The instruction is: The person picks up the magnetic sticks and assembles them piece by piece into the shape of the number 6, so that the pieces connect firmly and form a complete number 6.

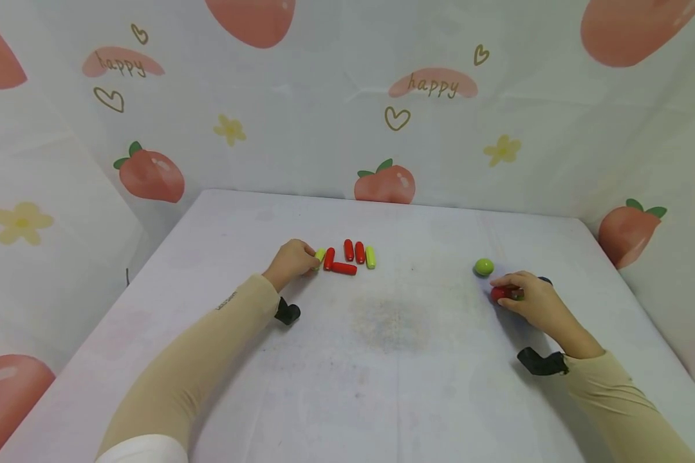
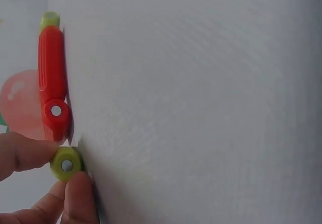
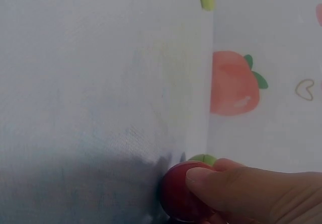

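Lime stick (image 1: 320, 256) in a pinch: the head view shows the left hand (image 1: 291, 263) holding it between thumb and curled fingers, at the left edge of a group on the white table (image 1: 324, 392). Just right of it lies a red stick (image 1: 329, 258), and another, the crosswise red stick (image 1: 344, 269), has its left end by the near end of that one. Slightly farther back, two more red sticks (image 1: 360, 253) lie side by side, with a second lime stick (image 1: 370, 257) next to them. Well apart on the right, the right hand (image 1: 529, 297) has thumb and fingers bent around a red ball (image 1: 499, 294); a dark green bit (image 1: 517, 295) shows by the fingers, its shape mostly hidden. Near that hand, on its far side, sits a green ball (image 1: 484, 267). Behind everything hangs a cloth (image 1: 324, 128) printed with peaches, hearts and flowers. From the left wrist, the held stick shows its round end with a silver disc, gripped closely between thumb and fingers; red sticks lie just beyond, one end-on with its own disc. From the right wrist, the thumb presses on the red ball, and the green ball peeks out behind it; at the top edge a lime stick shows.
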Tool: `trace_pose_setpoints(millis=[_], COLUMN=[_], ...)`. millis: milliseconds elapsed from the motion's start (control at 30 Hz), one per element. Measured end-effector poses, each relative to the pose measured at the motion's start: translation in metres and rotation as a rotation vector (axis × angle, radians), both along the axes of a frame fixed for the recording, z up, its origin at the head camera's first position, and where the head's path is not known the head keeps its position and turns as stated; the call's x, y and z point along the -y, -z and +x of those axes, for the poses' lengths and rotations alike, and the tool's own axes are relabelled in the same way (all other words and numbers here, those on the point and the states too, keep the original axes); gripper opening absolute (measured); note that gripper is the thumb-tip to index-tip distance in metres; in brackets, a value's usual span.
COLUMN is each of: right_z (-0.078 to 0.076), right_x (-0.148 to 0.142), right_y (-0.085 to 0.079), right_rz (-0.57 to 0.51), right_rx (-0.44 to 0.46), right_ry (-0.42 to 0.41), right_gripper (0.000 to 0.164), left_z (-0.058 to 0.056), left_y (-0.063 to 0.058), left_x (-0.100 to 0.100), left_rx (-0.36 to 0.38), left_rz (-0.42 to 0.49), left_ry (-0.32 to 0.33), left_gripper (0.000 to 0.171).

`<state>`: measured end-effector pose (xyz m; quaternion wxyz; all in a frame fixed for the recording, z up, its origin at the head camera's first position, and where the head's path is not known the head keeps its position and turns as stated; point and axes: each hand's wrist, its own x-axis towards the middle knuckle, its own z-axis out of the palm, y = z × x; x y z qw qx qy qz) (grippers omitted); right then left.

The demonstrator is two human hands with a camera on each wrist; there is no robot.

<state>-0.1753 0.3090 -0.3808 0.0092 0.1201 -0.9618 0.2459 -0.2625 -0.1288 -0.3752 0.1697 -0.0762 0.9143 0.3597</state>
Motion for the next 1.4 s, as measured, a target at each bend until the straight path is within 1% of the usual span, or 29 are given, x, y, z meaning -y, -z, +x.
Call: trace_pose_setpoints(millis=[200, 300, 367, 500, 667, 800, 933, 967, 1033, 1100, 1167, 1200, 1300, 1400], right_z=[-0.001, -0.002, -0.002, -0.002, -0.003, -0.003, -0.003, -0.003, -0.003, -0.003, -0.003, -0.003, -0.003, -0.003], right_x=[0.002, 0.002, 0.002, 0.002, 0.001, 0.000, 0.000, 0.000, 0.000, 0.000, 0.001, 0.001, 0.001, 0.000], right_y=[-0.001, -0.001, -0.001, 0.000, 0.000, 0.001, 0.002, 0.002, 0.002, 0.002, 0.002, 0.003, 0.003, 0.003], right_rz=[0.006, 0.008, 0.014, 0.021, 0.024, 0.027, 0.032, 0.032, 0.032, 0.029, 0.027, 0.027, 0.024, 0.025], right_rx=[0.004, 0.014, 0.017, 0.016, 0.025, 0.030, 0.031, 0.031, 0.032, 0.032, 0.033, 0.034, 0.032, 0.028], right_ry=[0.008, 0.012, 0.014, 0.011, 0.014, 0.018, 0.022, 0.023, 0.022, 0.021, 0.019, 0.018, 0.017, 0.016], right_gripper=[0.029, 0.029, 0.028, 0.028, 0.028, 0.028, 0.029, 0.029, 0.029, 0.029, 0.028, 0.028, 0.028, 0.028], left_z=[-0.002, -0.001, 0.000, 0.004, 0.013, 0.022, 0.030, 0.032, 0.035, 0.038, 0.040, 0.040, 0.040, 0.039], left_y=[-0.003, -0.010, -0.016, -0.031, -0.048, -0.053, -0.046, -0.043, -0.036, -0.027, -0.020, -0.016, -0.005, 0.003], left_x=[0.008, 0.011, 0.012, 0.008, -0.007, -0.021, -0.036, -0.040, -0.047, -0.053, -0.058, -0.061, -0.067, -0.072], left_rx=[0.005, -0.001, -0.026, -0.091, -0.144, -0.206, -0.259, -0.259, -0.272, -0.279, -0.269, -0.270, -0.231, -0.212], left_rz=[-0.009, 0.009, 0.026, 0.080, 0.142, 0.167, 0.206, 0.235, 0.244, 0.227, 0.203, 0.171, 0.141, 0.097], left_ry=[-0.002, -0.009, -0.003, 0.029, 0.082, 0.160, 0.258, 0.278, 0.318, 0.348, 0.361, 0.370, 0.386, 0.433], left_gripper=[0.036, 0.037, 0.038, 0.038, 0.037, 0.034, 0.030, 0.030, 0.029, 0.029, 0.030, 0.029, 0.029, 0.029])
